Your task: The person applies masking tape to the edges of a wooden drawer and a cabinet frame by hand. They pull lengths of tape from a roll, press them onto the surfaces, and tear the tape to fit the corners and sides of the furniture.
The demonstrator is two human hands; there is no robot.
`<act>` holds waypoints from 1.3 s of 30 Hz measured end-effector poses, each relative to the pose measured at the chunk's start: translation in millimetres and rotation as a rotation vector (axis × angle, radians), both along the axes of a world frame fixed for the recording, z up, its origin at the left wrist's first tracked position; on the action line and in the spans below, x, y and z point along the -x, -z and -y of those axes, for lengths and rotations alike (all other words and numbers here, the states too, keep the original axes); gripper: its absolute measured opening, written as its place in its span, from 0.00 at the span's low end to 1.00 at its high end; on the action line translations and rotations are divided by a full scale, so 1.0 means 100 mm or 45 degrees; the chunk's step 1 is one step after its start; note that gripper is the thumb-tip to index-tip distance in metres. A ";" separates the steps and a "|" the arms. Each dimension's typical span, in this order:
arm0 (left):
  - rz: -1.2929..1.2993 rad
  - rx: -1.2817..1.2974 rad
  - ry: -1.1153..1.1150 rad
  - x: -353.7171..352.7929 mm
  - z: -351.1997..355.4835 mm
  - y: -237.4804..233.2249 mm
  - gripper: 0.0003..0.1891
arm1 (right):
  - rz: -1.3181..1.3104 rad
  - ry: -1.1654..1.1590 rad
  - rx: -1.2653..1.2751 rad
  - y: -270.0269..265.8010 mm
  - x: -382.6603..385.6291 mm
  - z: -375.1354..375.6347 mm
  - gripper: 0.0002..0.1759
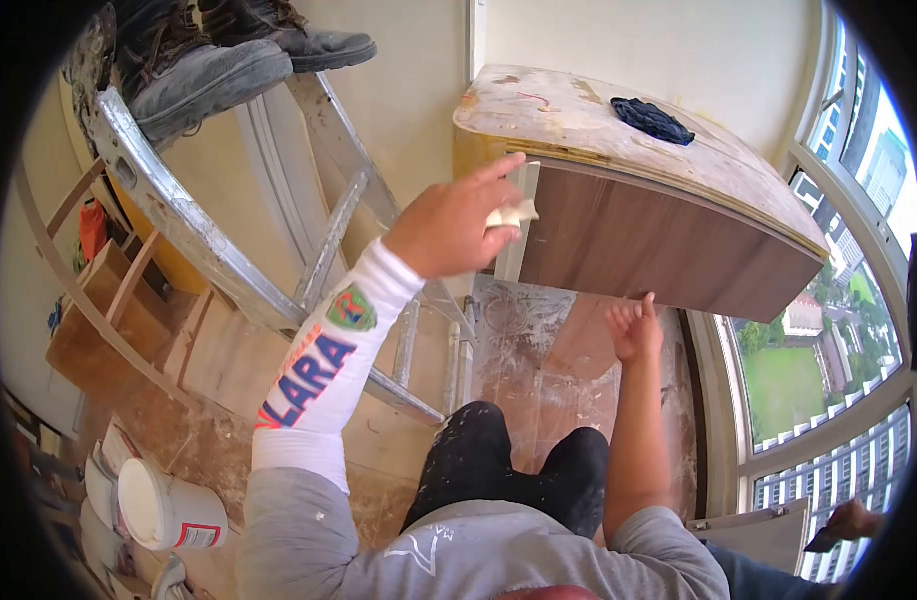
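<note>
My left hand (457, 222), at the end of a white printed sleeve, is at the left end of a wood-grain panel (659, 235). A small pale piece (514, 215) is held between its fingers and thumb, while the index finger reaches towards the panel's upper left corner. Under the panel's lower edge is my right hand (636, 328), with its fingers raised and somewhat apart, nothing visible in it. The panel fronts a cabinet with a stained, rounded top (579, 110), on which lies a crumpled dark cloth (654, 121).
A metal ladder (194, 225) bearing worn boots (214, 85) stands at the left. A white bucket (169, 505) sits lower left. Windows (829, 445) line the right side. Another person's hand (854, 522) holds something dark at the lower right.
</note>
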State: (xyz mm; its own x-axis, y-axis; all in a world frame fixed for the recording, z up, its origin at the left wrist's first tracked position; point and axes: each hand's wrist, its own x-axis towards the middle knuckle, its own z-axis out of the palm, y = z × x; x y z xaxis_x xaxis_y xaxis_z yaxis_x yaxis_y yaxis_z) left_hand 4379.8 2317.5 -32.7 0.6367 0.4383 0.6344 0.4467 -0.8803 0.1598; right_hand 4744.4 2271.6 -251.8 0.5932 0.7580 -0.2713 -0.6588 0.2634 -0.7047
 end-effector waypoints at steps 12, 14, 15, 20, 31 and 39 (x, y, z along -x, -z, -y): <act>-0.155 -0.008 -0.232 -0.24 -0.03 -0.11 0.15 | 2.942 0.520 -0.309 -2.23 1.60 -0.11 0.24; -0.109 -0.025 -0.179 -0.18 0.20 -0.14 0.15 | 3.039 0.442 -0.245 -2.16 1.54 -0.27 0.24; -0.097 -0.022 -0.153 -0.15 0.27 -0.14 0.15 | 3.079 0.387 -0.204 -2.17 1.55 -0.27 0.23; -0.112 -0.041 -0.131 -0.06 -0.02 -0.13 0.15 | 3.014 0.388 -0.191 -2.20 1.60 -0.31 0.20; -0.128 -0.066 -0.232 -0.13 -0.15 -0.08 0.12 | 2.908 0.442 -0.306 -2.18 1.57 -0.37 0.19; -0.082 -0.110 -0.149 -0.12 -0.30 -0.06 0.13 | 3.068 0.423 -0.088 -2.28 1.63 -0.38 0.12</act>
State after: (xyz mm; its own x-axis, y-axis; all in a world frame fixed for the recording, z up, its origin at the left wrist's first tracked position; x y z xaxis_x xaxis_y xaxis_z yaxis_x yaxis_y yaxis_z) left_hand 4392.2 2347.8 -26.8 0.6252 0.4573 0.6325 0.5537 -0.8310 0.0535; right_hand 4581.0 2310.0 -23.9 -0.2436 0.5905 0.7694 0.9685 0.1911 0.1599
